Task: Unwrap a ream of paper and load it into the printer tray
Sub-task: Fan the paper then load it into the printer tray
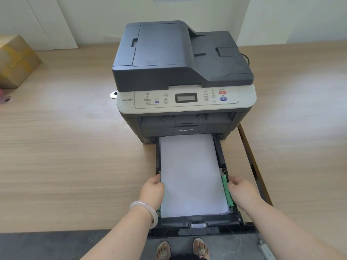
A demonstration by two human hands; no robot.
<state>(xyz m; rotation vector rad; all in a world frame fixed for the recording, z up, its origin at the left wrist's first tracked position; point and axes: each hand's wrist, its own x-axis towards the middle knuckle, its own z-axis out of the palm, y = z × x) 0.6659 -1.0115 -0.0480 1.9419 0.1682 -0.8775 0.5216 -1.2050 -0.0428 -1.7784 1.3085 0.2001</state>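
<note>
On the desk: one printer [185,79] stood on the wooden desk [75,147], its dark lid closed and its pale control panel facing the camera.
Tray: one black paper tray [217,225] was pulled out from the printer's base toward the person, its front end overhanging the desk edge.
Paper: one white stack of paper [190,175] lay flat inside the tray, unwrapped, its far end reaching under the printer body.
Guides: two green side guides showed, the right green guide [226,190] plainly along the stack's right edge, the left one [159,208] only as a sliver under the wrist.
Left hand: one left hand [153,190] sat at the stack's left edge, fingers curled together downward against the tray side; whether they gripped the guide could not be told.
Right hand: one right hand [242,191] sat at the tray's right side, fingertips bunched against the top of the right green guide.
Bracelet: one pale bangle [145,211] circled the left wrist.
Box: one cardboard box [16,61] sat at the desk's far left, well apart from the printer.
Feet: two sandalled feet [183,249] stood on the grey floor below the tray.
Power strip: one white strip [266,250] lay on the floor at lower right.
</note>
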